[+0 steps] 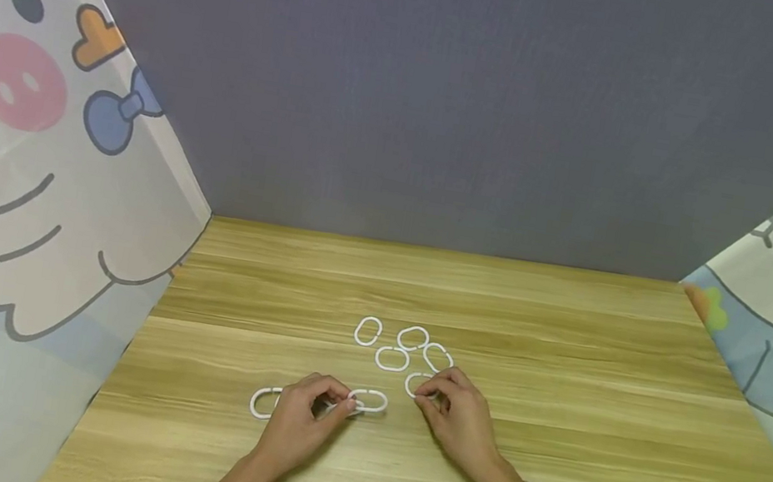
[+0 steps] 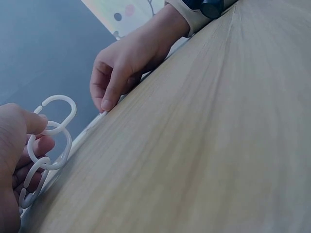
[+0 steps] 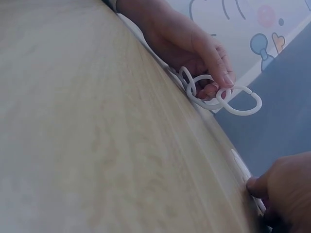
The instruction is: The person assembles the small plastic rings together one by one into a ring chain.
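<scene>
While gripping the white chain [image 2: 69,143] with fingers of the left hand [image 1: 305,418], presumably leaving its end link [image 1: 385,403] exposed, pinching a single link [image 1: 407,382] on the table [image 1: 604,351] with right hand [image 1: 466,431] fingers, near four others.

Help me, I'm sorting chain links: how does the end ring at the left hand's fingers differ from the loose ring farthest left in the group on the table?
The end ring is held in the left hand; the loose ring is untouched.
The end ring is raised off the table; the loose ring lies on it.
The end ring is linked with another ring; the loose ring stands apart.
Both are white ovals.
</scene>
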`<state>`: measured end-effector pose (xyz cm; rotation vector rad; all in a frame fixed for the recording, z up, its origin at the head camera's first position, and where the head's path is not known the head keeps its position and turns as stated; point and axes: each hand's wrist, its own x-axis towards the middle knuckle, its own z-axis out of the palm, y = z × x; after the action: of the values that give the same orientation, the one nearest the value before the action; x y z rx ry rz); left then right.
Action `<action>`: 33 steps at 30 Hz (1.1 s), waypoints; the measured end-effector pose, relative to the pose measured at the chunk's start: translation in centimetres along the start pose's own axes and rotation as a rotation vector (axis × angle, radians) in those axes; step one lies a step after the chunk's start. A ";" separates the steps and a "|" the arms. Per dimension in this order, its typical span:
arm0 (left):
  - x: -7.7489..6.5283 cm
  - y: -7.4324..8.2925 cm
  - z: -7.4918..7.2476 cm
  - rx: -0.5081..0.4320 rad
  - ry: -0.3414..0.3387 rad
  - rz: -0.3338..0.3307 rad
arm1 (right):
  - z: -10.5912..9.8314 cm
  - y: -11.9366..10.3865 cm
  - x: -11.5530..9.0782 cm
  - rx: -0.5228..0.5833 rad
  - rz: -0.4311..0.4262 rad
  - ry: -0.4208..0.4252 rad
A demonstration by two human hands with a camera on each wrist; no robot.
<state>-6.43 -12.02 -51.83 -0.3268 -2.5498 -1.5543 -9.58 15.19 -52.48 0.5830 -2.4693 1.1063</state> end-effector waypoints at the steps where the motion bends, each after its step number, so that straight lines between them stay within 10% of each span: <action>1: 0.0 0.0 0.0 0.001 0.000 -0.001 | 0.0 0.0 0.0 -0.001 -0.003 -0.006; 19: 0.0 -0.1 0.0 0.000 0.001 0.002 | 0.2 0.1 0.0 0.471 -0.035 0.118; 33: 0.1 0.0 0.0 -0.003 -0.003 0.002 | -0.1 0.0 -0.1 0.502 0.046 0.092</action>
<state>-6.49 -12.00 -51.80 -0.3317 -2.5488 -1.5581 -9.50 15.30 -52.51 0.5957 -2.1350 1.7468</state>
